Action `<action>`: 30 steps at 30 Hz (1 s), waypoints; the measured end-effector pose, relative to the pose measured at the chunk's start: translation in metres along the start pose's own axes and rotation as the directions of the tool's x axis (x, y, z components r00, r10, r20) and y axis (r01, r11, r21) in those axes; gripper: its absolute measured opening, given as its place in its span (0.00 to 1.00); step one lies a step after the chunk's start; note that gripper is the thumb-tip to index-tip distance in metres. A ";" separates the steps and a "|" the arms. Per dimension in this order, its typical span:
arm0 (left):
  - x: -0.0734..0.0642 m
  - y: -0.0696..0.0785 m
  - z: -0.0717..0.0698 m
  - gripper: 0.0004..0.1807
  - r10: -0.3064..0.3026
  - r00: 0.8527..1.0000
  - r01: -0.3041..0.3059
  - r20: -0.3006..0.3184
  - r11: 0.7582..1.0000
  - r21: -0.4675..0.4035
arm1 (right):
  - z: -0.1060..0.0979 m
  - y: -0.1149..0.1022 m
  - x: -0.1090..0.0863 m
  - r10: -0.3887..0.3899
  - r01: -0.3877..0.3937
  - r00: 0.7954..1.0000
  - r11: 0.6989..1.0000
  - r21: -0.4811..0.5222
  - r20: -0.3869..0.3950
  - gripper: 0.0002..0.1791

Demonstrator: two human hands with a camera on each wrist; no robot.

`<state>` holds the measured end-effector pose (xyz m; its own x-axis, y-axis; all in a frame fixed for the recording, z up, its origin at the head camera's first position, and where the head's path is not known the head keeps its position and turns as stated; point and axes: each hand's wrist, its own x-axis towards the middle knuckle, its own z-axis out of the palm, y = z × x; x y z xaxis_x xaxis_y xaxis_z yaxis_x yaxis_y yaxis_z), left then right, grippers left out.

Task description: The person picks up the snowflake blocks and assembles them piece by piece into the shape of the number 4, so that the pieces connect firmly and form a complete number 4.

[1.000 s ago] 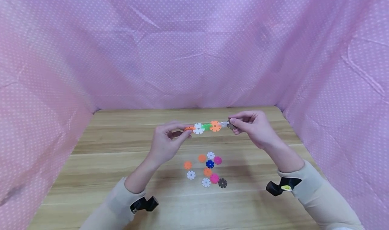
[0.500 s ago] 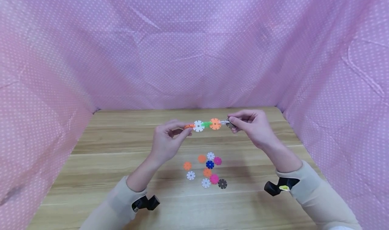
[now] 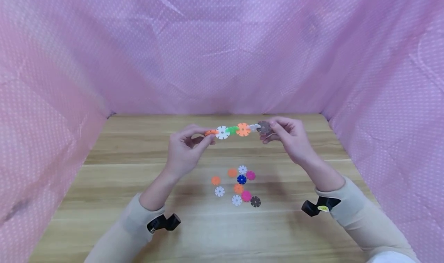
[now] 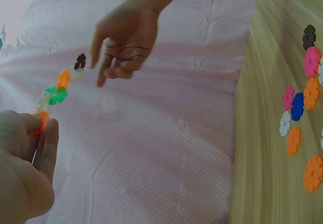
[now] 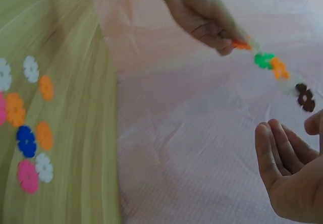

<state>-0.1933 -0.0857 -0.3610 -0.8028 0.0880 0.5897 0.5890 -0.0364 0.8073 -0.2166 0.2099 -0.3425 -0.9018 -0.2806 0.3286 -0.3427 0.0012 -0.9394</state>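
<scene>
Above the tabletop (image 3: 121, 186), the disc chain (image 3: 240, 131) stretches out sideways, with the left hand (image 3: 187, 149) pinching the orange disc (image 3: 210, 132) on one end. The right hand (image 3: 289, 139) is just beside the brown disc (image 3: 265, 128) on the other end, fingers loose and apart, holding nothing going by the wrist views. My read: the brown disc's join is done and this is the letting-go bit. Next move probably calls for a steady left pinch while the right hand goes for one of the loose discs (image 3: 238, 188) lying below. Compared with half a second ago, the right fingers are off the brown disc, so way more of it shows.
</scene>
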 end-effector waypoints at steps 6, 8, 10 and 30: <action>-0.003 0.011 0.001 0.07 0.012 1.000 -0.012 -0.015 1.000 -0.003 | -0.006 0.030 -0.018 0.042 0.008 0.989 0.942 -0.336 0.140 0.08; -0.007 0.013 0.002 0.07 0.002 1.000 -0.002 -0.011 1.000 -0.001 | -0.003 0.043 -0.026 0.033 0.068 0.973 0.906 -0.418 0.231 0.08; -0.011 0.014 0.002 0.07 -0.010 1.000 0.010 -0.010 1.000 -0.004 | 0.004 0.056 -0.033 0.029 0.138 0.944 0.869 -0.475 0.328 0.10; -0.017 0.015 0.011 0.07 -0.054 0.997 0.059 0.051 0.993 -0.104 | 0.030 0.112 -0.063 0.293 0.298 0.787 0.589 -0.751 0.542 0.16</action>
<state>-0.1700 -0.0768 -0.3595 -0.8279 0.1407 0.5430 0.5274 -0.1344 0.8389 -0.1905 0.1991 -0.4713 -0.6677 -0.7412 -0.0693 -0.6684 0.6379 -0.3826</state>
